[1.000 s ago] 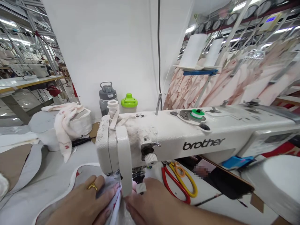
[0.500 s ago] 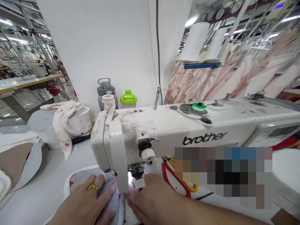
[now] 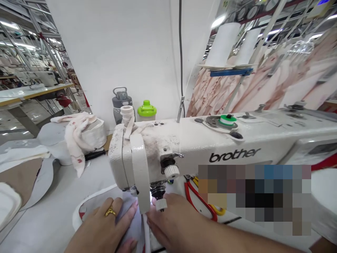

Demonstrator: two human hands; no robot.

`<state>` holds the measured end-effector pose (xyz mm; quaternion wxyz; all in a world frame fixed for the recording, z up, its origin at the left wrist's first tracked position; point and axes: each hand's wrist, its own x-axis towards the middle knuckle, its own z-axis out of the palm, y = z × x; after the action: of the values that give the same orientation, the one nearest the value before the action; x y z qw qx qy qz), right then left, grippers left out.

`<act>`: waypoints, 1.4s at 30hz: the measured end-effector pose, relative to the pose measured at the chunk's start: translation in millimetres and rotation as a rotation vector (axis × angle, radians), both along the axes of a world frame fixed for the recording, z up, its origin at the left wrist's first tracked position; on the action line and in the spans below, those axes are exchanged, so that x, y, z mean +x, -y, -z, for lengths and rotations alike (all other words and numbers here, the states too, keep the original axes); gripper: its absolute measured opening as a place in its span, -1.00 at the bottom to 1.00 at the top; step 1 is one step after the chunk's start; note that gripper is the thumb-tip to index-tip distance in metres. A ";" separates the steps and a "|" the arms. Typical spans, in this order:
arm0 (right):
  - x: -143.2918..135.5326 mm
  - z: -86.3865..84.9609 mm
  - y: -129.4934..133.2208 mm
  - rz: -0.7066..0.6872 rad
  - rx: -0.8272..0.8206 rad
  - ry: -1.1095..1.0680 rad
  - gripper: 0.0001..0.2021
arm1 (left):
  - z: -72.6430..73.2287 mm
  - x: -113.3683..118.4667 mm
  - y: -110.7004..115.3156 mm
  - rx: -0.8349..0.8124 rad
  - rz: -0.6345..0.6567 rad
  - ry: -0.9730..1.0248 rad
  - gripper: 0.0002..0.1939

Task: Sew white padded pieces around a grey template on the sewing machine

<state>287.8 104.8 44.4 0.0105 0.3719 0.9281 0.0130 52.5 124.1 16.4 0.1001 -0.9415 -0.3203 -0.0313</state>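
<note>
My left hand (image 3: 101, 225), with a gold ring, lies on a grey fabric piece (image 3: 98, 198) with a thick white edge, its fingers stretched towards the presser area. Beside the needle area of a white sewing machine (image 3: 192, 140), my right hand (image 3: 173, 219) is closed along the fabric's right edge. A narrow white strip (image 3: 146, 232) runs down next to its fingers. The machine head hides some right fingertips and the needle. Light glows under the head.
Red-handled scissors (image 3: 201, 203) lie behind my right wrist. A fabric-draped white roll (image 3: 97, 133) and cut pieces (image 3: 19, 179) occupy the left. A grey bottle (image 3: 122, 102) and green-lidded cup (image 3: 146, 110) stand behind. Thread cones (image 3: 223, 44) are above right.
The view has shifted slightly, so most things sit a little further right. Both hands stay by the machine head; a small shift of the fabric under them is hard to tell.
</note>
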 end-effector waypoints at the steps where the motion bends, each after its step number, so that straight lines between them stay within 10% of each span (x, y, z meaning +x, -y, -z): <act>1: -0.1 -0.4 0.0 -0.007 -0.007 0.003 -0.91 | -0.8 -0.1 -0.4 -0.004 -0.004 0.004 -0.46; 15: 1.4 -1.5 1.8 -0.027 0.016 0.035 -0.92 | -8.0 4.6 -5.9 0.279 0.112 0.181 -0.59; 24: 4.8 3.9 5.3 0.032 0.054 -0.039 -0.84 | 8.5 -5.2 -6.9 0.141 0.039 0.303 -0.62; 42: -1.8 -7.3 5.1 0.032 -0.051 -0.187 -0.79 | -27.8 -13.4 -0.7 0.001 -0.122 0.176 -0.64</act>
<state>286.0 99.7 51.7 -0.0666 0.3857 0.9191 -0.0458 39.1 124.9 44.2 0.0735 -0.9139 -0.3845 -0.1080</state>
